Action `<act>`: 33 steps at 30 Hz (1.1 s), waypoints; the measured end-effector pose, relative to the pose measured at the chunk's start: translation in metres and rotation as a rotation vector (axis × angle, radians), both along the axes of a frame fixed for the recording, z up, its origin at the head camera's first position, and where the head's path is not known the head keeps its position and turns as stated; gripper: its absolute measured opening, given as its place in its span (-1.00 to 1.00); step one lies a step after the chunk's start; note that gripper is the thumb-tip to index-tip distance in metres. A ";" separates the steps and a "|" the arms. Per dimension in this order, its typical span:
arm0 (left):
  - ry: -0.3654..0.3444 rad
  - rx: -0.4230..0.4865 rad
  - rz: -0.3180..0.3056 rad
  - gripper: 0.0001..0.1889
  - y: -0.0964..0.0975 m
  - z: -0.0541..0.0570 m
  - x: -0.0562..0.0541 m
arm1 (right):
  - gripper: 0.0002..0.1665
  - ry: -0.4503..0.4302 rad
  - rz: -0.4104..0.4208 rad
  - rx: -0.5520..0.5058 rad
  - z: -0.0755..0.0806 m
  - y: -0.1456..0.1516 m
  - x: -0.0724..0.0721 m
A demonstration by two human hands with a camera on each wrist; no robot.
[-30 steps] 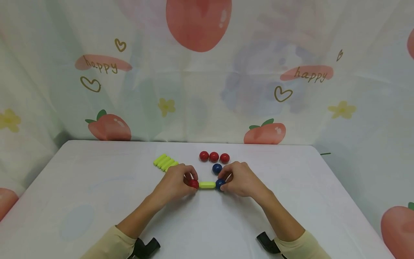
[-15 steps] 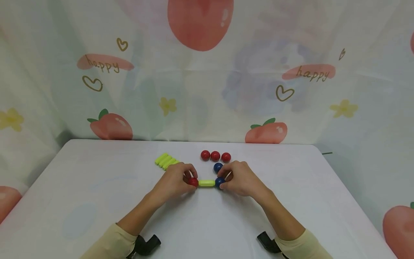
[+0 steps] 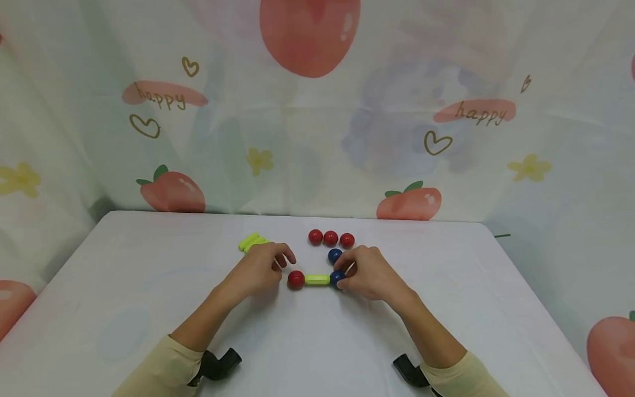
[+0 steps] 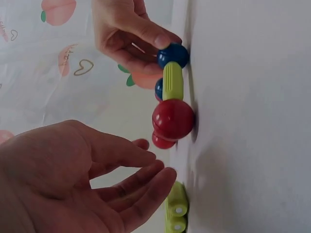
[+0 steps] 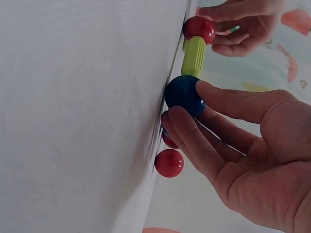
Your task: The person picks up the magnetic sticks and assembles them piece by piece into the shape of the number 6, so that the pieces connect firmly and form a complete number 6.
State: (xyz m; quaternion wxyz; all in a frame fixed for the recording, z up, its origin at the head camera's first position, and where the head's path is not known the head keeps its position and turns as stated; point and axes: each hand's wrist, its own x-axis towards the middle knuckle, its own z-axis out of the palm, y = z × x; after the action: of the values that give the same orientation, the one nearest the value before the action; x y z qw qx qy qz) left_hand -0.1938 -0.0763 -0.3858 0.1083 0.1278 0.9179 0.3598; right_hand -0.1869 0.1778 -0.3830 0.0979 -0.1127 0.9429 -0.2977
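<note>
A red ball (image 3: 296, 280), a yellow-green ribbed rod (image 3: 317, 280) and a blue ball (image 3: 336, 277) lie joined in a row on the table, the rod in the middle. My right hand (image 3: 368, 273) pinches the blue ball between thumb and fingers, as the right wrist view (image 5: 187, 94) also shows. Just left of the red ball, my left hand (image 3: 257, 269) is apart from it, fingers loosely bent around nothing. In the left wrist view a gap separates the fingertips from the red ball (image 4: 173, 119).
Behind the joined row, a second blue ball (image 3: 334, 256) sits in front of a line of red balls (image 3: 331, 238). More yellow-green rods (image 3: 253, 241) lie together behind my left hand, which partly hides them. The white table (image 3: 317, 342) ends at a printed curtain (image 3: 307, 132).
My left hand has let go of the red ball and moved left and slightly back. The right hand keeps its pinch on the blue ball, and the joined row stays in place.
</note>
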 end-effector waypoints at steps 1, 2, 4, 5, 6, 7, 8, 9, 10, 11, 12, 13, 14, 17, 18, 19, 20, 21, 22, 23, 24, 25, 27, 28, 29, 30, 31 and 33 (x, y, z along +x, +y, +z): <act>0.027 -0.004 0.013 -0.69 -0.002 0.000 -0.001 | -0.73 0.000 0.001 0.000 0.000 0.000 0.000; 0.057 -0.011 0.030 -0.71 -0.004 -0.001 -0.002 | -0.74 -0.003 0.001 0.000 0.000 0.000 0.000; 0.116 -0.028 0.068 -0.76 -0.008 -0.003 -0.006 | -0.74 -0.009 -0.003 -0.001 0.000 0.000 0.000; 0.144 -0.041 0.087 -0.77 -0.010 -0.004 -0.007 | -0.74 -0.014 -0.004 -0.003 0.000 0.000 0.000; 0.164 -0.056 0.107 -0.79 -0.011 -0.005 -0.009 | -0.75 -0.017 -0.004 -0.004 0.000 -0.001 0.000; 0.176 -0.072 0.125 -0.79 -0.012 -0.006 -0.011 | -0.75 -0.021 -0.002 -0.007 0.000 -0.001 0.000; 0.181 -0.089 0.141 -0.80 -0.012 -0.007 -0.012 | -0.75 -0.025 -0.001 -0.009 0.000 -0.001 0.000; 0.188 -0.108 0.149 -0.81 -0.012 -0.008 -0.014 | -0.75 -0.028 -0.001 -0.010 -0.001 -0.001 0.000; 0.192 -0.124 0.153 -0.81 -0.011 -0.008 -0.016 | -0.75 -0.031 -0.002 -0.012 -0.001 -0.002 0.000; 0.194 -0.141 0.155 -0.82 -0.010 -0.009 -0.018 | -0.75 -0.030 -0.003 -0.011 -0.002 -0.002 0.000; 0.195 -0.158 0.154 -0.83 -0.009 -0.010 -0.020 | -0.75 -0.030 -0.005 -0.009 -0.002 -0.002 0.001; 0.198 -0.173 0.153 -0.82 -0.008 -0.011 -0.021 | -0.75 -0.031 -0.008 -0.008 -0.002 -0.002 0.001; 0.201 -0.187 0.152 -0.82 -0.006 -0.012 -0.023 | -0.75 -0.030 -0.010 -0.007 -0.002 -0.002 0.001; 0.207 -0.234 0.163 -0.80 -0.002 -0.014 -0.027 | -0.75 -0.029 -0.012 -0.005 -0.002 -0.003 0.001; 0.208 -0.250 0.166 -0.78 -0.001 -0.014 -0.027 | -0.75 -0.028 -0.011 -0.005 -0.002 -0.003 0.001; 0.207 -0.264 0.171 -0.77 0.001 -0.015 -0.028 | -0.75 -0.027 -0.010 -0.005 -0.002 -0.003 0.001; 0.205 -0.280 0.173 -0.77 0.002 -0.015 -0.028 | -0.75 -0.025 -0.008 -0.004 -0.001 -0.004 0.001; 0.205 -0.298 0.175 -0.77 0.004 -0.016 -0.029 | -0.75 -0.022 -0.008 -0.003 -0.001 -0.004 0.001; 0.208 -0.315 0.176 -0.77 0.006 -0.016 -0.029 | -0.75 -0.020 -0.008 -0.002 0.000 -0.004 0.001; 0.207 -0.327 0.177 -0.76 0.007 -0.016 -0.029 | -0.75 -0.020 -0.010 0.000 0.000 -0.004 0.001; 0.210 -0.341 0.179 -0.76 0.009 -0.016 -0.029 | -0.75 -0.020 -0.010 0.001 0.001 -0.004 0.001; 0.214 -0.354 0.180 -0.77 0.010 -0.016 -0.029 | -0.75 -0.021 -0.011 0.002 0.001 -0.004 0.001; 0.217 -0.370 0.180 -0.77 0.013 -0.016 -0.029 | -0.75 -0.022 -0.014 0.003 0.001 -0.004 0.001; 0.216 -0.375 0.180 -0.78 0.014 -0.015 -0.029 | -0.75 -0.023 -0.015 0.002 0.001 -0.004 0.001; 0.212 -0.377 0.180 -0.78 0.016 -0.015 -0.029 | -0.75 -0.022 -0.015 0.001 0.002 -0.004 0.001; 0.208 -0.379 0.178 -0.78 0.017 -0.015 -0.030 | -0.74 -0.021 -0.016 -0.001 0.002 -0.003 0.001; 0.203 -0.377 0.175 -0.79 0.018 -0.014 -0.030 | -0.74 -0.020 -0.016 -0.003 0.002 -0.003 0.002; 0.196 -0.370 0.173 -0.80 0.019 -0.014 -0.029 | -0.74 -0.021 -0.016 -0.006 0.003 -0.002 0.002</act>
State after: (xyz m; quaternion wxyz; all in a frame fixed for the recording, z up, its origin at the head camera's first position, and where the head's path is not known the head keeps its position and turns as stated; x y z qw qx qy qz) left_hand -0.2232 -0.0568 -0.3994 0.0089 0.0608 0.9819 0.1790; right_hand -0.1850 0.1757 -0.3805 0.1050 -0.1025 0.9418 -0.3026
